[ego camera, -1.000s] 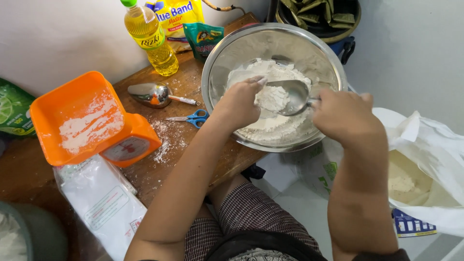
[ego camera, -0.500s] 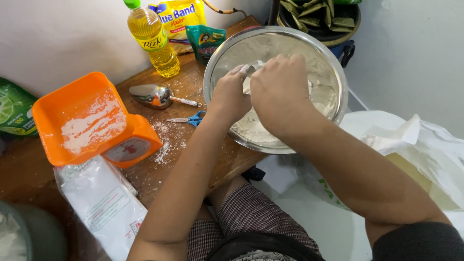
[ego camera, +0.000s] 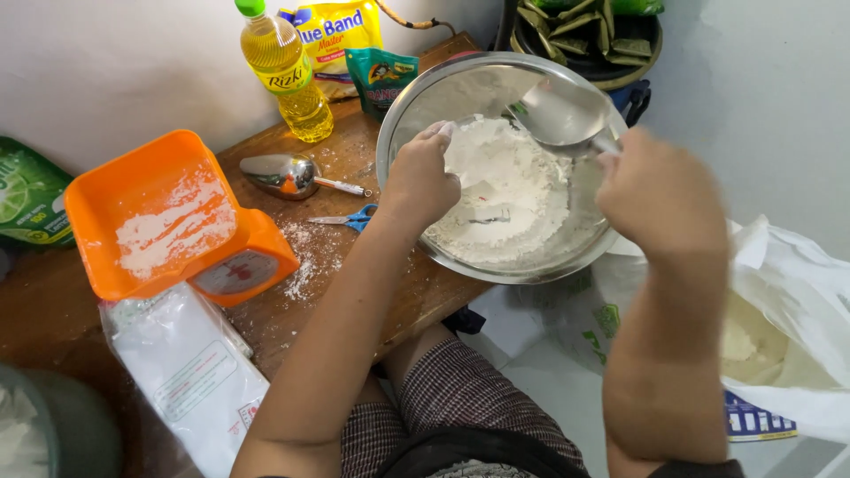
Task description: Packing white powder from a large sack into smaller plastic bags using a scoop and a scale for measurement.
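Over the steel bowl (ego camera: 416, 97) at the far right of the wooden table (ego camera: 354, 292), the right hand (ego camera: 660, 190) has drawn back from the flour (ego camera: 509, 195) toward the right rim; half a second ago it lay across the bowl's middle. Its fingers are curled tight around a metal scoop (ego camera: 562, 113), lifted above the flour. The left hand (ego camera: 421, 177) stays at the bowl's left rim, fingers bent narrow, tips touching the flour heap.
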